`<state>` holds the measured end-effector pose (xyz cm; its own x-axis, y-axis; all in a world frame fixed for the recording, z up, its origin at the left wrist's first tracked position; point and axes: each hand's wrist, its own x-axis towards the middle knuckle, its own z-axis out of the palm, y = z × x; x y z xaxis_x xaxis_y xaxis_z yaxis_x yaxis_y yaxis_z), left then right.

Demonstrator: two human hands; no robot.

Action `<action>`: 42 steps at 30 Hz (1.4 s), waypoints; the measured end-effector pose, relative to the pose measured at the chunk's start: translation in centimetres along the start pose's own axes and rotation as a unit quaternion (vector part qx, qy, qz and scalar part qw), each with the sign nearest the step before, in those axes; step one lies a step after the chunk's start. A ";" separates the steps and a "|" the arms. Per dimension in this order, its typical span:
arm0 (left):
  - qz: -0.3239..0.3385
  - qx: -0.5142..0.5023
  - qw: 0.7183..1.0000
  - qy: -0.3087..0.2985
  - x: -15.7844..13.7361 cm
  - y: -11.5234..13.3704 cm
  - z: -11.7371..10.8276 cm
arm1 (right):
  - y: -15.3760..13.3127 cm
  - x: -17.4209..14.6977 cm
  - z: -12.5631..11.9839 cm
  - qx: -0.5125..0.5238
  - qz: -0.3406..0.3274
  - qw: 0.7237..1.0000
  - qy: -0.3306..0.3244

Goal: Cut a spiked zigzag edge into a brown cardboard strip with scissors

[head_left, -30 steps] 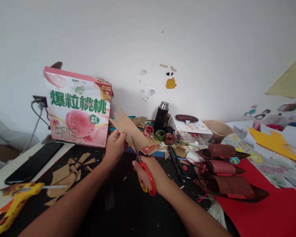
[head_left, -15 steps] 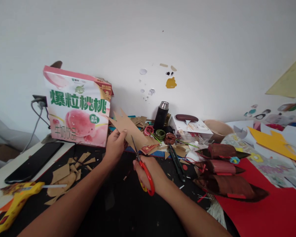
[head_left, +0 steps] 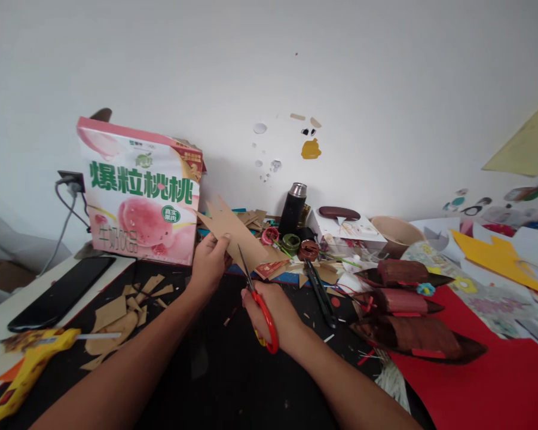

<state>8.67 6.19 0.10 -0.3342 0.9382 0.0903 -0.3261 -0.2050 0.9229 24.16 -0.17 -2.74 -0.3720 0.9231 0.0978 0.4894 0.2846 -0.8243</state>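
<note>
My left hand point(head_left: 210, 261) pinches a brown piece of cardboard point(head_left: 237, 233) with pointed tips at its upper left end. Red-handled scissors point(head_left: 265, 316) are gripped in my right hand point(head_left: 273, 313), their blades pointing up and left against the cardboard's lower edge. Whether the blades are parted is hard to make out. Behind the cardboard lie more cardboard scraps point(head_left: 253, 220). A dark green utility knife point(head_left: 319, 292) rests just right of my right hand.
At left stand a pink drink carton point(head_left: 143, 197), a black phone point(head_left: 60, 292) and a yellow glue gun point(head_left: 31, 364). Cardboard offcuts point(head_left: 116, 316) lie beside my left forearm. A black flask point(head_left: 293, 209) and paint jars point(head_left: 291, 242) stand behind. Several brown model boats point(head_left: 424, 337) sit at right.
Both hands, the cardboard and the scissors hold almost the same position. The view has shifted very slightly.
</note>
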 end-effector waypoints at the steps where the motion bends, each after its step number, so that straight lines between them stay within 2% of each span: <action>1: -0.002 0.001 1.000 0.000 0.0 0.0 0.0 | 0.1 0.1 0.0 -0.007 -0.011 1.000 0.005; 14: -0.012 -0.002 1.000 0.008 0.1 -0.2 0.1 | 0.5 0.2 0.6 -0.021 -0.029 0.999 0.027; 21: -0.010 0.000 1.000 0.009 0.1 -0.2 -0.1 | 0.1 0.3 0.5 -0.044 -0.009 0.999 0.024; 32: 0.004 -0.013 1.000 0.001 0.2 0.1 0.0 | 0.4 0.0 0.1 0.072 0.045 0.995 -0.052; 39: 0.032 -0.011 0.999 -0.004 0.5 0.3 -0.3 | 0.8 0.0 0.5 0.105 0.032 0.991 -0.075; 42: 0.063 -0.017 0.997 0.040 1.3 1.1 -1.0 | 0.4 -0.2 0.3 0.086 0.001 0.994 -0.074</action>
<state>7.03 6.93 0.88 -0.4442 0.8789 0.1738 -0.3058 -0.3311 0.8927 24.20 -0.28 -3.28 -0.4894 0.8718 0.0231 0.3529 0.2221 -0.9089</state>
